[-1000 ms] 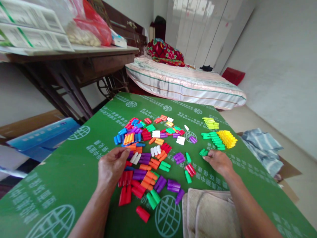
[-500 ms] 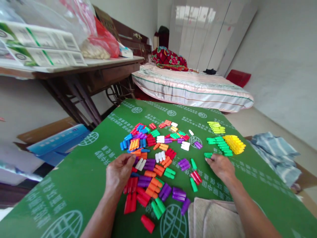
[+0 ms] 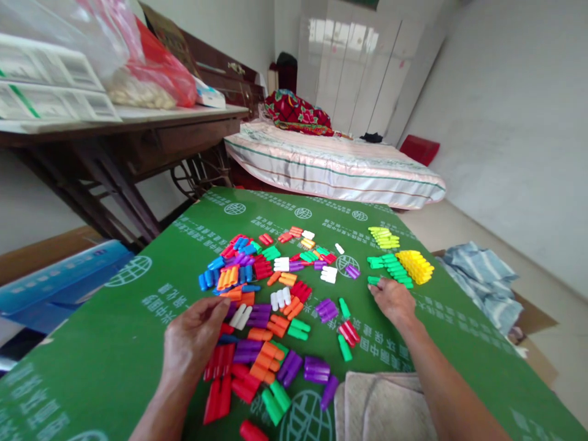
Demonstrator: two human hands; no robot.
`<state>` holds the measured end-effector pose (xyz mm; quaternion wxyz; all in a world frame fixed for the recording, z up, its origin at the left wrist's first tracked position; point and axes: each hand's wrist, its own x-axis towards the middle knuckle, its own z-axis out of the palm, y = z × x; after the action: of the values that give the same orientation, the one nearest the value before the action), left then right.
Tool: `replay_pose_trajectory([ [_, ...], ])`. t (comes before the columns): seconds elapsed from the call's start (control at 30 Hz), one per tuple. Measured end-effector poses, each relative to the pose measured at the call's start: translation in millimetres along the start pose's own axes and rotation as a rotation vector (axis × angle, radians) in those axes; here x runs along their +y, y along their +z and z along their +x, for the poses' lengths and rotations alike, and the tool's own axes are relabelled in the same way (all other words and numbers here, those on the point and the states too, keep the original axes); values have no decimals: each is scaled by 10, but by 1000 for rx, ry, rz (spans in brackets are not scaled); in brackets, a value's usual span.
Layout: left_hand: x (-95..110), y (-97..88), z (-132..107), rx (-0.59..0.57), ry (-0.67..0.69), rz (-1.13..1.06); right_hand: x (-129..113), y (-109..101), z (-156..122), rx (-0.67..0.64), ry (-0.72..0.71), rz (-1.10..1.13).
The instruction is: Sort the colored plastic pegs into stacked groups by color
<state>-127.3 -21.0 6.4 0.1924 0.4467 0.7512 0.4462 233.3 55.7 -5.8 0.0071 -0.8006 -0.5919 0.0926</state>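
Observation:
My right hand [image 3: 392,300] is pinched on the end of a green plastic piece [image 3: 373,280], low over the board beside the row of green pieces [image 3: 397,269]. Just behind that row lies a block of yellow pieces [image 3: 416,266]. On the left, my left hand [image 3: 195,327] has thumb and fingertips together at the edge of a loose spread of coloured, tube-like pieces. Its fingertips are next to an orange piece [image 3: 245,298] and a purple piece [image 3: 261,313]; what they hold, if anything, is hidden.
A green printed board [image 3: 151,343] bears all the pieces. Yellow-green pieces [image 3: 384,237] lie at the far right, and a folded beige cloth [image 3: 381,404] at the near edge. Beyond stand a bed [image 3: 331,162] and, at left, a table [image 3: 184,125] with bags and boxes.
The whole view has turned slightly to the right, so everything sits further left. Both hands keep nearly the same places over the board; the right still pinches the green piece.

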Motion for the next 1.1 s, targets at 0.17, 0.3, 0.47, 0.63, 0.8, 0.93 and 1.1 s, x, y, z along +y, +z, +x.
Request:
replay_pose_trajectory([
  [0.17,56,-10,6,7,-31,-22,32,14,101,22,23,1],
  [0.3,107,-14,9,4,-55,-29,43,23,165,32,41,4],
  [0.47,156,-9,-3,1,-72,-51,61,31,232,28,57,11],
  [0.63,155,-10,0,14,-71,-63,76,33,282,21,71,25],
  [0.8,169,-13,-11,6,-63,-64,96,29,313,15,68,41],
  [0.93,176,-17,-23,2,-59,-43,110,34,330,16,70,52],
  [1.1,138,-32,-1,5,-60,-10,115,43,340,21,78,63],
])
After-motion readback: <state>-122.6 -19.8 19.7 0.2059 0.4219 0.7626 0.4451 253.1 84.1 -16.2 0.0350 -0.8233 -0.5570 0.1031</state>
